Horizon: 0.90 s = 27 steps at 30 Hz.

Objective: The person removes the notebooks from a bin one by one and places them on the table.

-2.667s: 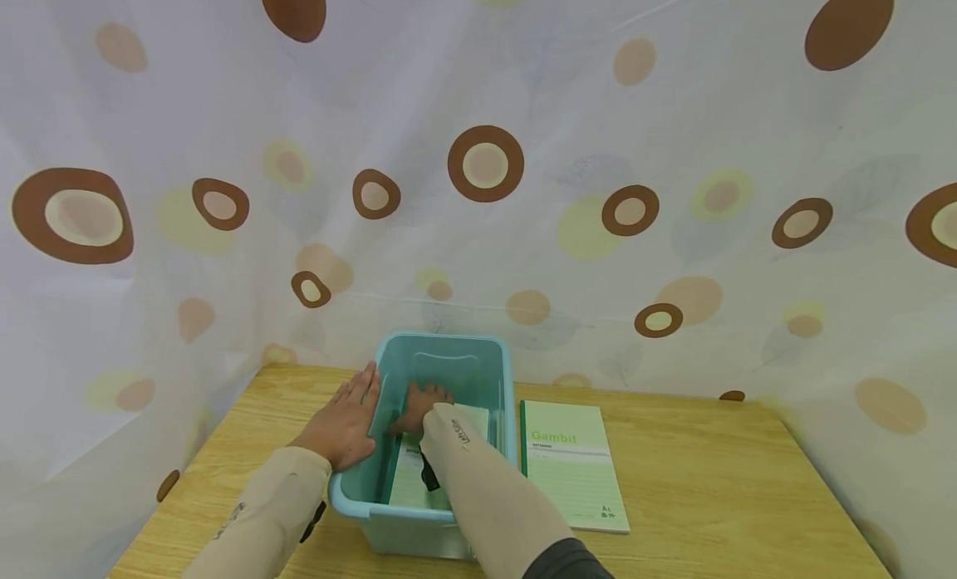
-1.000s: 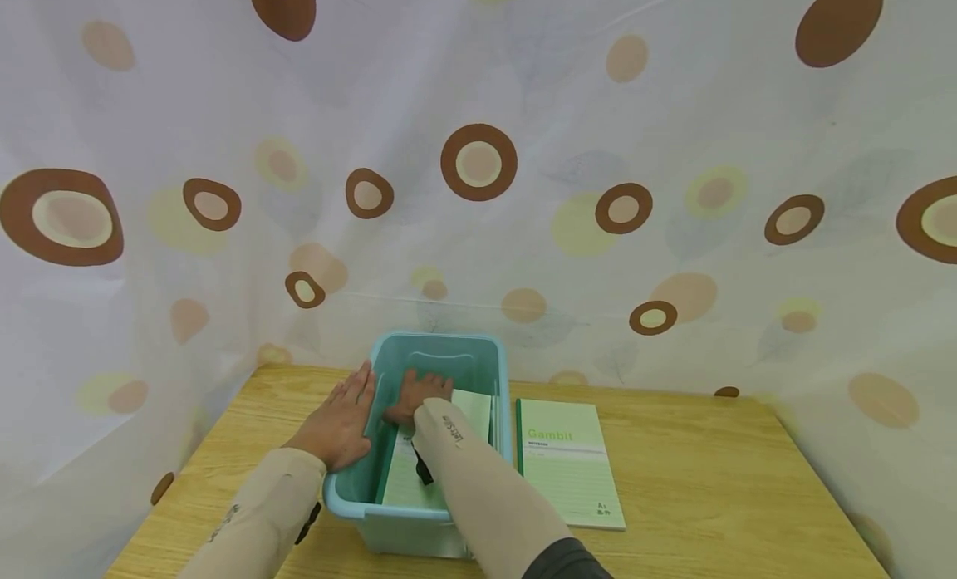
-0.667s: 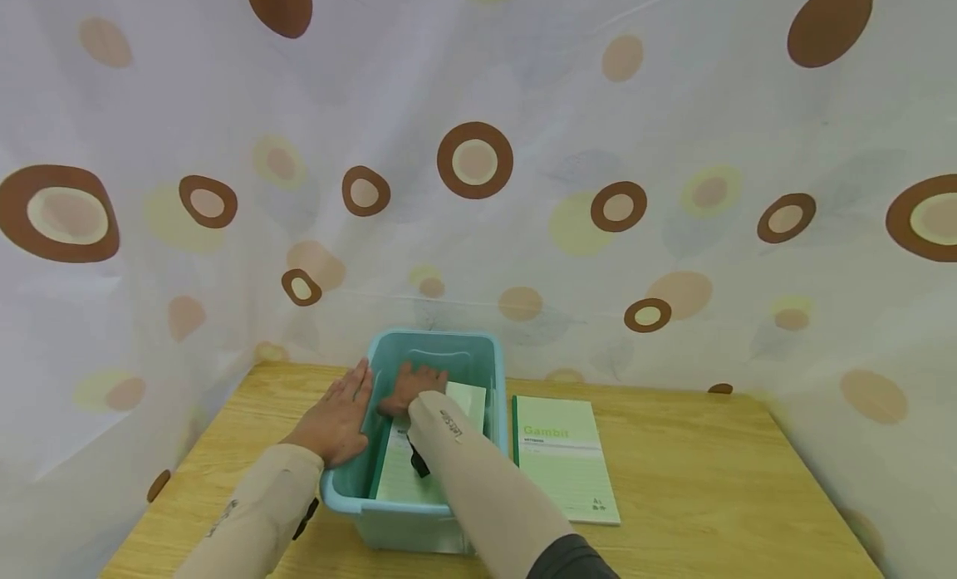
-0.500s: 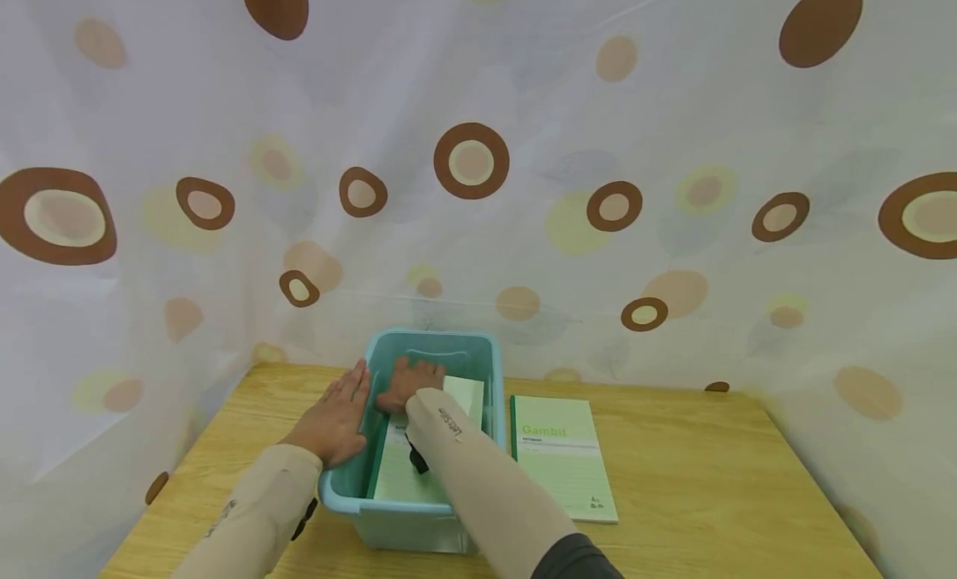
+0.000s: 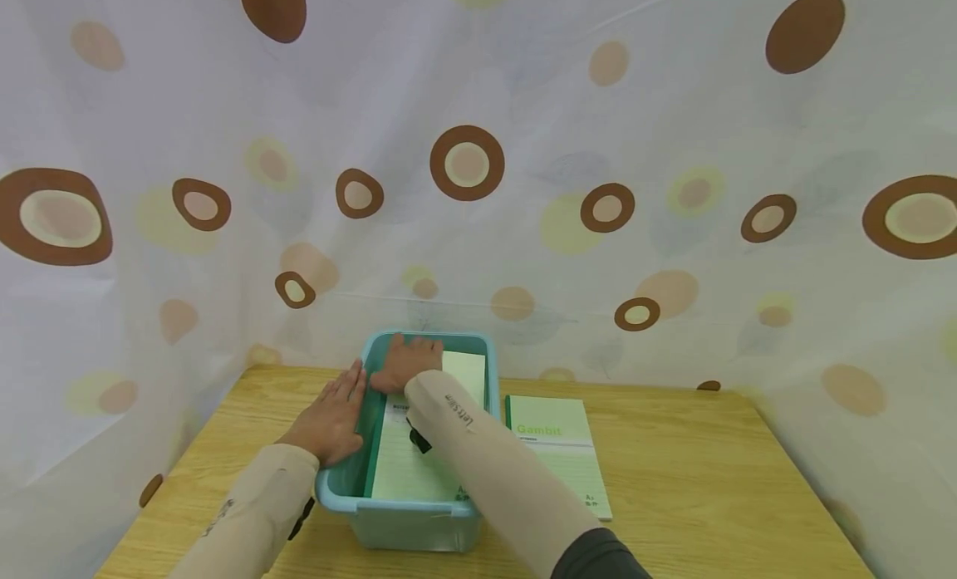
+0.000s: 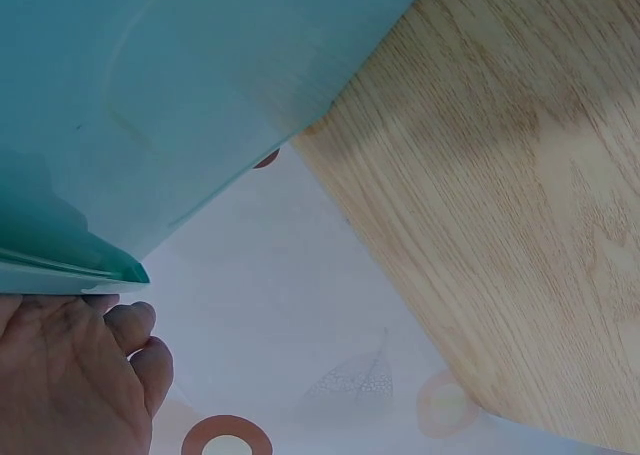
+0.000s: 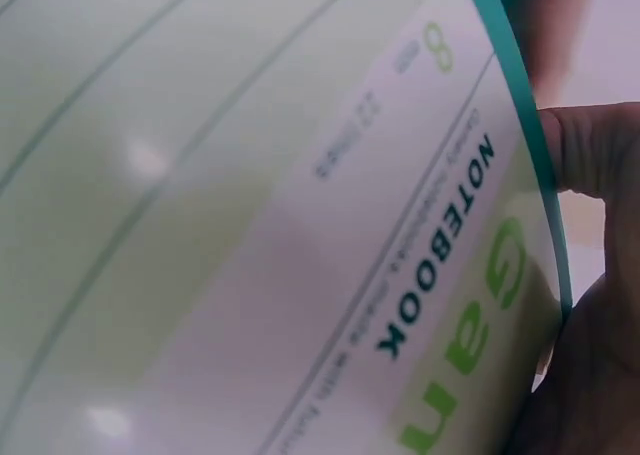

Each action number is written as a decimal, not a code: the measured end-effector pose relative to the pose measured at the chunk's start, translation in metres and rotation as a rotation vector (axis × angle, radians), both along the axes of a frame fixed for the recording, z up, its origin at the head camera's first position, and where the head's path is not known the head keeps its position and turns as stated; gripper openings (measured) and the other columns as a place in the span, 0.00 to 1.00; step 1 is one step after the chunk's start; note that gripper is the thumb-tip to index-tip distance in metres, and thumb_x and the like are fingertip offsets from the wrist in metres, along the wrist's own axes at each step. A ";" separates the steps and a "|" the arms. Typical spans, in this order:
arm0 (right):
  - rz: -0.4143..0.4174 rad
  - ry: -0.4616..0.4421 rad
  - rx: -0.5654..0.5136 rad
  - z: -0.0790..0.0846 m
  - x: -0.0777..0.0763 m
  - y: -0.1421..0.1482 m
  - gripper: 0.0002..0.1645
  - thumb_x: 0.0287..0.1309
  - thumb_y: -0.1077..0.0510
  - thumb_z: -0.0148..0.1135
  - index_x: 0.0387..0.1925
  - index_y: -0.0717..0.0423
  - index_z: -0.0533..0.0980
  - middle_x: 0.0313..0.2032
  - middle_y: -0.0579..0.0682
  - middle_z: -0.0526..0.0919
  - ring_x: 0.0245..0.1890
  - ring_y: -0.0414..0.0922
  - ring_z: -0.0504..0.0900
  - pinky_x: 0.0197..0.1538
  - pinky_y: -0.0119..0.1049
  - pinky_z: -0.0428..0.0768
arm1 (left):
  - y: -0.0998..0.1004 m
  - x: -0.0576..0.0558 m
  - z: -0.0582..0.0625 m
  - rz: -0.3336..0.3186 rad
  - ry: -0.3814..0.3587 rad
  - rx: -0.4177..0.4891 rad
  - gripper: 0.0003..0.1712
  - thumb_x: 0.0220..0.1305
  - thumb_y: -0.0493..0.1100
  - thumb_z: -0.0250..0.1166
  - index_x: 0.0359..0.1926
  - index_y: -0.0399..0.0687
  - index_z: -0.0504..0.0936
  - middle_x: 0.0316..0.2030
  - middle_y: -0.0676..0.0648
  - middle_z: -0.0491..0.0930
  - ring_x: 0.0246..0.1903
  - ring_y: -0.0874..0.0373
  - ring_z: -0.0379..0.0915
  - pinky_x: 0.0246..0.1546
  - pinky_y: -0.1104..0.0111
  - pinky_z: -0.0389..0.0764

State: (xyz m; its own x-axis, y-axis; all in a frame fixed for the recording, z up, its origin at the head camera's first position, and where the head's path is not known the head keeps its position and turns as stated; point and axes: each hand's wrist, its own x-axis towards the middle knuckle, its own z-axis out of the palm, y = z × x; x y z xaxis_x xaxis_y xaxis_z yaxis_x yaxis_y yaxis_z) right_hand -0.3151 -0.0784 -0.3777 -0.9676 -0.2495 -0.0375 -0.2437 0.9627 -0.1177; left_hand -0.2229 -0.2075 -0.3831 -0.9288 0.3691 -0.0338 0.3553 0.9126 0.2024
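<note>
A light green notebook (image 5: 419,463) with a dark green spine is in a blue plastic bin (image 5: 411,507), raised so that its far end is near the rim. My right hand (image 5: 407,363) grips its upper left part; the right wrist view shows the thumb (image 7: 585,145) at the spine of this notebook (image 7: 330,235), which is bent near the grip. Some fingers are hidden behind the cover. My left hand (image 5: 329,417) rests on the bin's left rim with its fingers extended. In the left wrist view that hand (image 6: 75,375) touches the bin wall (image 6: 200,85).
A second notebook (image 5: 564,458), marked Gambit, lies flat on the wooden table (image 5: 688,471) right of the bin, partly behind my right forearm. A white sheet (image 5: 523,89) with brown and yellow spots hangs behind and along both sides of the table.
My right hand has gone from low inside the bin up toward the rim, and the notebook has risen with it. The left hand has stayed on the rim.
</note>
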 end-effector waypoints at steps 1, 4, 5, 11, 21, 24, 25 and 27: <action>0.003 0.007 -0.004 0.004 0.001 0.001 0.45 0.55 0.34 0.50 0.70 0.51 0.60 0.61 0.56 0.73 0.62 0.53 0.70 0.65 0.52 0.61 | 0.000 0.000 -0.001 0.001 0.001 0.002 0.47 0.52 0.36 0.54 0.70 0.21 0.46 0.72 0.28 0.41 0.71 0.34 0.40 0.70 0.46 0.47; 0.013 0.030 -0.014 0.017 0.005 0.004 0.41 0.53 0.37 0.52 0.65 0.52 0.64 0.56 0.56 0.76 0.58 0.53 0.73 0.63 0.52 0.63 | -0.001 0.001 -0.002 -0.003 0.006 0.014 0.47 0.51 0.36 0.54 0.70 0.21 0.46 0.72 0.27 0.41 0.71 0.34 0.40 0.69 0.46 0.48; 0.020 0.038 -0.016 0.020 0.006 0.006 0.39 0.53 0.38 0.52 0.64 0.52 0.65 0.55 0.56 0.77 0.57 0.53 0.73 0.63 0.52 0.63 | -0.001 0.001 -0.003 -0.004 0.007 0.016 0.47 0.51 0.36 0.53 0.70 0.21 0.46 0.72 0.27 0.41 0.71 0.34 0.40 0.69 0.46 0.48; 0.075 0.079 -0.012 0.045 0.016 0.011 0.32 0.54 0.40 0.51 0.57 0.52 0.67 0.47 0.54 0.78 0.50 0.51 0.75 0.58 0.49 0.66 | -0.002 0.004 -0.004 0.012 0.012 0.024 0.46 0.50 0.35 0.52 0.69 0.20 0.47 0.72 0.27 0.42 0.71 0.33 0.40 0.69 0.45 0.48; 0.092 0.185 -0.068 0.082 0.024 0.024 0.24 0.55 0.39 0.53 0.46 0.51 0.66 0.38 0.50 0.74 0.41 0.49 0.72 0.53 0.47 0.67 | 0.001 0.002 -0.005 0.031 -0.001 0.007 0.47 0.51 0.36 0.53 0.70 0.22 0.46 0.73 0.29 0.40 0.71 0.34 0.40 0.70 0.46 0.47; 0.095 0.196 -0.093 0.097 0.028 0.029 0.25 0.55 0.39 0.53 0.46 0.51 0.65 0.37 0.51 0.72 0.41 0.49 0.71 0.54 0.48 0.67 | 0.002 0.000 -0.003 0.041 -0.017 0.004 0.48 0.52 0.38 0.56 0.71 0.23 0.45 0.73 0.30 0.39 0.72 0.34 0.39 0.70 0.46 0.45; 0.096 0.199 -0.103 0.101 0.029 0.030 0.25 0.55 0.39 0.53 0.46 0.51 0.65 0.37 0.51 0.72 0.41 0.49 0.71 0.54 0.48 0.67 | 0.001 0.000 -0.003 0.040 -0.018 0.002 0.48 0.53 0.38 0.56 0.71 0.23 0.45 0.73 0.30 0.39 0.71 0.34 0.39 0.70 0.46 0.45; 0.097 0.207 -0.122 0.110 0.032 0.035 0.25 0.55 0.39 0.53 0.46 0.52 0.65 0.37 0.51 0.71 0.40 0.49 0.70 0.53 0.49 0.67 | 0.001 -0.001 -0.002 0.037 -0.013 0.004 0.48 0.53 0.38 0.57 0.71 0.23 0.46 0.73 0.29 0.39 0.71 0.33 0.39 0.70 0.46 0.45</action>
